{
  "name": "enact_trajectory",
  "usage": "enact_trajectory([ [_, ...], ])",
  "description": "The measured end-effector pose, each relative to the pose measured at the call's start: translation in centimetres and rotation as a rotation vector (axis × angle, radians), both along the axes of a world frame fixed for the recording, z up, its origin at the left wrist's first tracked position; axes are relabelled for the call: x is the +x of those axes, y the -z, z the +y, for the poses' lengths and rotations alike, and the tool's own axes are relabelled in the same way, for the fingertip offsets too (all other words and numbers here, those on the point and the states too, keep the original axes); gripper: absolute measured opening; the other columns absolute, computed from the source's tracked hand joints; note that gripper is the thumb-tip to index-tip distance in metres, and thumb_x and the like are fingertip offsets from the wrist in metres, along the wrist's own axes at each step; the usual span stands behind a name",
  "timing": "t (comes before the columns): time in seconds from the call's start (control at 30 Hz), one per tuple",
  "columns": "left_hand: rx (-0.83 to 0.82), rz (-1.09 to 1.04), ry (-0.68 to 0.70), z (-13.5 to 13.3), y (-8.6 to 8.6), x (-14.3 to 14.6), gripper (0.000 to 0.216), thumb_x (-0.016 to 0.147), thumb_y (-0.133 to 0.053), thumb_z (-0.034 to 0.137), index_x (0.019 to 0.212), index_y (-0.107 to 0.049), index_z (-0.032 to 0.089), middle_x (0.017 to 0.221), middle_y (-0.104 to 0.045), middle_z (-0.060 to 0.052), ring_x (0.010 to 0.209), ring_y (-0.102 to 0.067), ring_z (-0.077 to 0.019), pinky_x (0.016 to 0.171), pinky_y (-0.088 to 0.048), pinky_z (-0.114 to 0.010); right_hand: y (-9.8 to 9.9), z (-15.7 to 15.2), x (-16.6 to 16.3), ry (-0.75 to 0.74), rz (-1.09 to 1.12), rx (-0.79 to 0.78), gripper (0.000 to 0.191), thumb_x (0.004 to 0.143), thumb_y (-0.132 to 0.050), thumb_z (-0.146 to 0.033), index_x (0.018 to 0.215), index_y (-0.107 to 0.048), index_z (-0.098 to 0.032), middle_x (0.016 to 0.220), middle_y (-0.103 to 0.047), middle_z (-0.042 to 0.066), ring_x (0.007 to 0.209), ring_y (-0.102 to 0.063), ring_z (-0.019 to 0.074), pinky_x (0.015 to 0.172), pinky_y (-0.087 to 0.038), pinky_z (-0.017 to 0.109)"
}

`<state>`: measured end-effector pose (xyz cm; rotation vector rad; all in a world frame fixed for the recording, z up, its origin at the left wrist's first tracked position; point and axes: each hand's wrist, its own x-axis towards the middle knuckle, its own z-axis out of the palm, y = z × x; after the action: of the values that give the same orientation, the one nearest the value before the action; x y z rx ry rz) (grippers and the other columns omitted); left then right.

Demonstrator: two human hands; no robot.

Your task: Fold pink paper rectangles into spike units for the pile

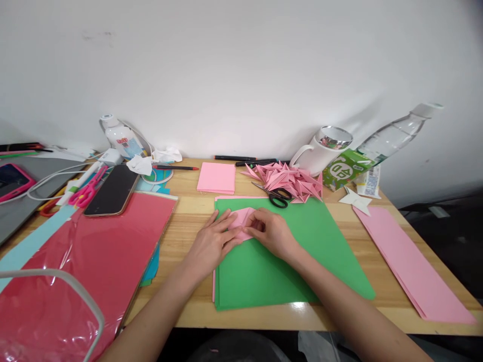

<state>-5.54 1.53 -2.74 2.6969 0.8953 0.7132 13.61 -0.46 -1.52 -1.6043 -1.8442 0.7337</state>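
Observation:
A small folded piece of pink paper (241, 217) lies on the green sheets (287, 274), its middle partly covered by my fingers. My left hand (214, 241) rests on its left side with fingers stretched out over the paper. From the right, my right hand (271, 231) pinches the paper between thumb and fingers, near a crease. Just behind the hands, black-handled scissors (278, 197) lie at the back edge of the green sheets. A heap of folded pink paper pieces (292, 180) sits beside them.
Behind stand a white mug (317, 153), a green box (345, 170) and a leaning clear bottle (396, 133). Square pink papers (216, 177) lie behind my left hand, long pink strips (411, 266) at the right. Leftward are a red pack (86, 271) and a phone (112, 191).

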Motion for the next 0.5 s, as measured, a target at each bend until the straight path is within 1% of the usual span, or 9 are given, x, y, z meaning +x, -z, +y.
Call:
enact_trajectory([
  [0.1,-0.042,-0.020,-0.013,-0.13,0.03,0.18,0.025,0.089,-0.047,0.033,0.097,-0.069,0.024,0.124,-0.059,-0.007,0.124,-0.046,-0.0233,0.105,-0.034,-0.048,-0.27,-0.07,0.19,-0.039,-0.010,-0.014,0.005,0.075,-0.064,-0.020,0.072,-0.061,-0.018,0.067,-0.051,-0.003,0.054,-0.045,0.0082,0.053,-0.036,0.021],
  [0.27,-0.077,-0.062,-0.028,-0.02,0.47,0.19,0.025,0.086,-0.052,0.034,0.100,-0.068,0.021,0.122,-0.060,-0.009,0.122,-0.048,-0.0232,0.105,-0.034,-0.048,-0.78,-0.20,0.71,-0.189,0.028,-0.029,0.010,0.076,-0.066,-0.029,0.075,-0.065,-0.019,0.077,-0.054,0.000,0.062,-0.049,0.0097,0.058,-0.038,0.022],
  [0.37,-0.115,-0.065,-0.010,0.20,0.54,-0.02,0.024,0.087,-0.051,0.030,0.104,-0.066,0.022,0.125,-0.057,-0.008,0.124,-0.046,-0.0220,0.106,-0.033,-0.048,-0.76,-0.18,0.82,-0.210,0.032,-0.023,0.009,0.075,-0.067,-0.028,0.074,-0.066,-0.019,0.080,-0.055,0.001,0.063,-0.050,0.0097,0.059,-0.039,0.022],
  [0.5,-0.192,-0.088,0.007,0.44,0.32,-0.26,0.026,0.090,-0.047,0.023,0.108,-0.064,0.022,0.126,-0.057,-0.008,0.123,-0.046,-0.0193,0.106,-0.032,-0.047,-0.65,-0.15,0.70,-0.199,0.028,-0.024,0.005,0.074,-0.067,-0.024,0.074,-0.066,-0.019,0.081,-0.056,0.001,0.060,-0.049,0.0085,0.057,-0.040,0.022],
])
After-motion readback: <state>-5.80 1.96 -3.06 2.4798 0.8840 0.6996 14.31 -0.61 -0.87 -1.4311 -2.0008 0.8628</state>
